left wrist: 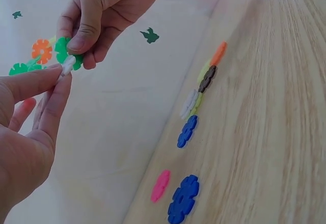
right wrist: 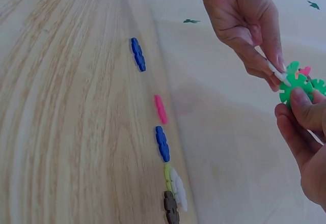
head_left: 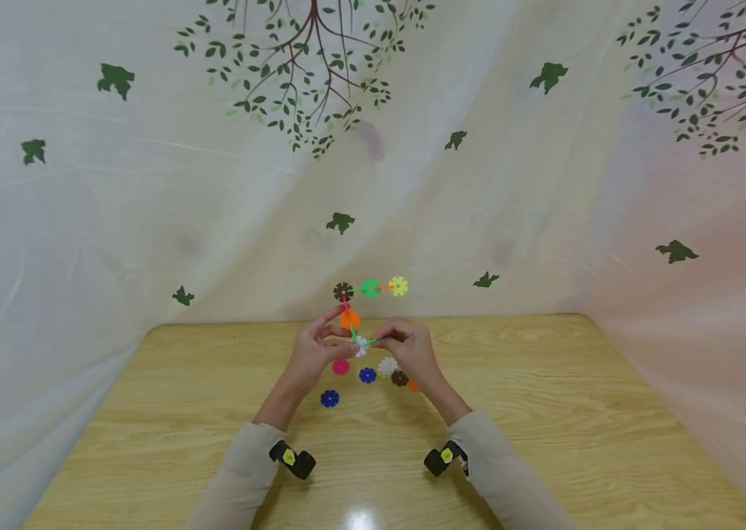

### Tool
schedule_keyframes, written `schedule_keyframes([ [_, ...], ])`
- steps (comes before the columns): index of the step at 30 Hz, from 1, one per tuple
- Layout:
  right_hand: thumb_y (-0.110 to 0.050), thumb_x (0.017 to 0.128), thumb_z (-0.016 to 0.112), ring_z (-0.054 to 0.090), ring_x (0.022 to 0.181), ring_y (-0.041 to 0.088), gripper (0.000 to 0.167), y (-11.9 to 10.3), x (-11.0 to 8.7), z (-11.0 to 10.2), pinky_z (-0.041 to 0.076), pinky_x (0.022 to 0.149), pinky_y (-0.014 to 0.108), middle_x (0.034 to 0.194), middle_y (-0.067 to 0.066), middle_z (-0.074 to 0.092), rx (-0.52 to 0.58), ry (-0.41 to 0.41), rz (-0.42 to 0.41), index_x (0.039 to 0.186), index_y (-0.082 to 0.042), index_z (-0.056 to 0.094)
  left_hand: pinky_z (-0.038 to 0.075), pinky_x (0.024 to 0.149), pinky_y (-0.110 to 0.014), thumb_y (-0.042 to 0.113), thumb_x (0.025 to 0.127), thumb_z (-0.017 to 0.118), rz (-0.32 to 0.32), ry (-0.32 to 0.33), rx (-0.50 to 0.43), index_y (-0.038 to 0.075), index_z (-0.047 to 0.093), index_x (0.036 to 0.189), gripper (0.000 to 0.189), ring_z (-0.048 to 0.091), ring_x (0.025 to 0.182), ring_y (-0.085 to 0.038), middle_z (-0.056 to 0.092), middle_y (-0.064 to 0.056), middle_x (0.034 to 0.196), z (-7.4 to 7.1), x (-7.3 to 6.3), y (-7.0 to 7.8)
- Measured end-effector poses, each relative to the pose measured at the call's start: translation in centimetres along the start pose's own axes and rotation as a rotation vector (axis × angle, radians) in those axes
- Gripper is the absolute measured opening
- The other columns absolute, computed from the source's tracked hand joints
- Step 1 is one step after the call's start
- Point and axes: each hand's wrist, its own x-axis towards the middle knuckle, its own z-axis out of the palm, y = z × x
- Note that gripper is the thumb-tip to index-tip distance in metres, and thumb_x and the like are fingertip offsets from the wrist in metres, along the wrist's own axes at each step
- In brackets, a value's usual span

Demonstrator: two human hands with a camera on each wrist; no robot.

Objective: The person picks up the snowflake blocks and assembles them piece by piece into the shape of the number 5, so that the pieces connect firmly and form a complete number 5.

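Held up over the table is a chain of notched plastic discs, with a brown disc [head_left: 343,291], an orange disc [head_left: 349,319] and a yellow disc [head_left: 398,286] among them. My left hand [head_left: 312,350] pinches the white disc [left wrist: 66,66] at the chain's near end between thumb and fingers. From the other side my right hand [head_left: 409,346] pinches a green disc [right wrist: 295,87] by thumb and forefinger. In both wrist views the green disc's edge meets the white one at an angle. How deep their notches interlock is hidden.
Loose discs lie on the wooden table [head_left: 168,412] below my hands: two blue discs, one nearer [head_left: 329,398] and one farther [head_left: 367,375], a pink disc [head_left: 340,366], and a cluster with a white disc [head_left: 387,366] and a brown one [head_left: 399,378]. A printed cloth [head_left: 247,221] hangs behind.
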Motion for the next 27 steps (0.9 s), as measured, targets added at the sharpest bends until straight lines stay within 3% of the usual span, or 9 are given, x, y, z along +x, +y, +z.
schedule_keyframes([
  [4, 0.01, 0.088, 0.072, 0.069, 0.072, 0.007, 0.005, 0.2, 0.2, -0.4, 0.059, 0.068, 0.021, 0.089, 0.027, 0.072, -0.032, -0.044, 0.023, 0.087, 0.005, 0.074, 0.063, 0.081, -0.032, -0.011, 0.085, 0.072, 0.001, -0.019, 0.036, 0.015, 0.044, 0.154, 0.079, 0.073, 0.086, -0.015, 0.063, -0.005, 0.104, -0.2, 0.1, 0.2],
  [11, 0.001, 0.089, 0.075, 0.074, 0.083, 0.03, 0.009, -0.2, 0.5, -1.3, 0.06, 0.071, 0.024, 0.097, 0.025, 0.074, -0.06, -0.174, 0.093, 0.096, 0.006, 0.075, 0.063, 0.085, -0.034, -0.008, 0.087, 0.071, -0.015, -0.091, 0.08, 0.015, 0.04, 0.156, 0.079, 0.071, 0.089, -0.018, 0.06, -0.007, 0.111, -0.8, 0.1, 0.6],
  [16, -0.001, 0.09, 0.075, 0.073, 0.09, 0.039, 0.013, -0.8, 0.6, -1.6, 0.062, 0.074, 0.026, 0.101, 0.025, 0.074, -0.067, -0.226, 0.134, 0.101, 0.007, 0.074, 0.061, 0.086, -0.032, -0.006, 0.089, 0.07, -0.038, -0.118, 0.09, 0.002, 0.046, 0.148, 0.064, 0.071, 0.091, -0.014, 0.058, -0.007, 0.115, -1.0, 0.0, 0.6],
  [20, -0.004, 0.091, 0.075, 0.073, 0.092, 0.034, 0.015, -1.0, 0.7, -1.8, 0.062, 0.075, 0.026, 0.103, 0.023, 0.074, -0.087, -0.24, 0.153, 0.103, 0.005, 0.075, 0.059, 0.089, -0.034, -0.003, 0.09, 0.071, -0.036, -0.125, 0.091, -0.005, 0.055, 0.127, 0.041, 0.071, 0.092, -0.013, 0.059, -0.005, 0.115, -1.0, -0.2, 0.6],
  [27, -0.006, 0.091, 0.076, 0.072, 0.087, 0.018, 0.012, -1.6, 1.0, -1.9, 0.061, 0.074, 0.025, 0.101, 0.019, 0.075, -0.126, -0.218, 0.149, 0.1, 0.001, 0.076, 0.06, 0.089, -0.033, -0.003, 0.09, 0.071, 0.005, -0.137, 0.05, 0.005, 0.059, 0.122, 0.035, 0.069, 0.1, -0.017, 0.06, -0.005, 0.114, -0.7, -0.3, 0.6],
])
